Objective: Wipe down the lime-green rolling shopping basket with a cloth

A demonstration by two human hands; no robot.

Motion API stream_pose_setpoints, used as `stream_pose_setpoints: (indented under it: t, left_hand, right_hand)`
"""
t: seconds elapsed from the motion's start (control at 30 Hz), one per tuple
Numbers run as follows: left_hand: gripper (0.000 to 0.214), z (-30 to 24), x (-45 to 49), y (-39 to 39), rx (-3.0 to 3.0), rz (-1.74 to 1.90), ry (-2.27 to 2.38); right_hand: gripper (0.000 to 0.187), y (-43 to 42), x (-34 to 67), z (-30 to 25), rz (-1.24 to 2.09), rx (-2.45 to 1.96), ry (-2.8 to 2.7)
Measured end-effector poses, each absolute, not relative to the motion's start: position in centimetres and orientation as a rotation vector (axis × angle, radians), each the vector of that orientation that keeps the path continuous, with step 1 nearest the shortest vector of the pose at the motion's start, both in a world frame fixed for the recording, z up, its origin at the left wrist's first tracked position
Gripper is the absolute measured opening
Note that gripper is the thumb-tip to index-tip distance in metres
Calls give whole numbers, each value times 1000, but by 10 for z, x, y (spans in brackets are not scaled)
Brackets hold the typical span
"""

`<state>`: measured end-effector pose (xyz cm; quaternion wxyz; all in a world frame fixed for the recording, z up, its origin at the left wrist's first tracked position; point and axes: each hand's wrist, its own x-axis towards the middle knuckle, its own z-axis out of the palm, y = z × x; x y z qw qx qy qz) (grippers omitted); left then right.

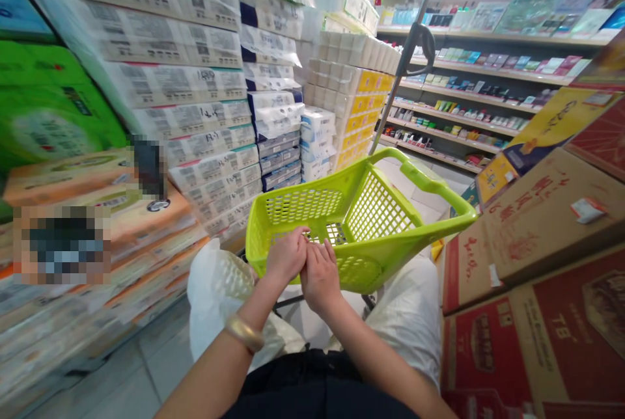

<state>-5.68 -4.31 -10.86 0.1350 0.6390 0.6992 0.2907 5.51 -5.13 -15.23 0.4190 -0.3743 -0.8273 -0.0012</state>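
A lime-green plastic shopping basket on a trolley frame stands tilted in front of me, and nothing shows inside it. Both hands rest at its near rim. My left hand, with a gold bangle at the wrist, has its fingers curled over the rim. My right hand lies right beside it, fingers bent and touching the left hand's fingers. Whether anything small sits between the fingers is hidden. A white plastic bag hangs below the left forearm.
Tall stacks of wrapped tissue and paper packs fill the left side. Brown and red cartons are piled at the right. A metal pole rises behind the basket. Shelves of small goods line the back. The narrow tiled aisle runs between.
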Motion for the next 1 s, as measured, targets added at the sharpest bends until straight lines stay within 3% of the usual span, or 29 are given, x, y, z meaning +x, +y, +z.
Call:
stream_pose_setpoints:
  t: [0.27, 0.67, 1.0]
  left_hand:
    - [44, -113, -65, -67, 1933, 719, 2127]
    - [39, -117, -55, -78, 2168, 749, 2049]
    - [32, -122, -40, -85, 2298, 613, 2064]
  right_hand:
    - [21, -64, 65, -138, 2, -992, -2120]
    - [24, -39, 176, -136, -243, -1299, -1727]
    - [24, -69, 87, -144, -39, -1096, -2010]
